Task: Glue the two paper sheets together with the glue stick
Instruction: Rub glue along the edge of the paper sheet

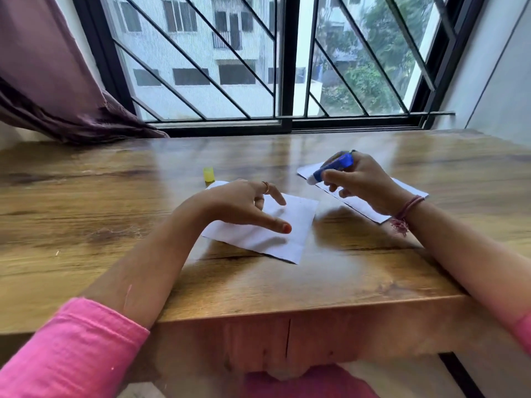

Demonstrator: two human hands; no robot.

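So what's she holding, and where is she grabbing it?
The right hand holds the glue stick around its blue body. The left hand holds nothing.

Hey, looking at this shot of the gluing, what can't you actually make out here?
All from the head view:
- Glue stick: its label is blurred, and the right hand covers much of the barrel.
- Whether its tip touches the far paper sheet: too blurred to tell.
- Near paper sheet: the left hand hides its far-left part, and any glue on it is too faint to see.
- Yellow cap: too small for detail.
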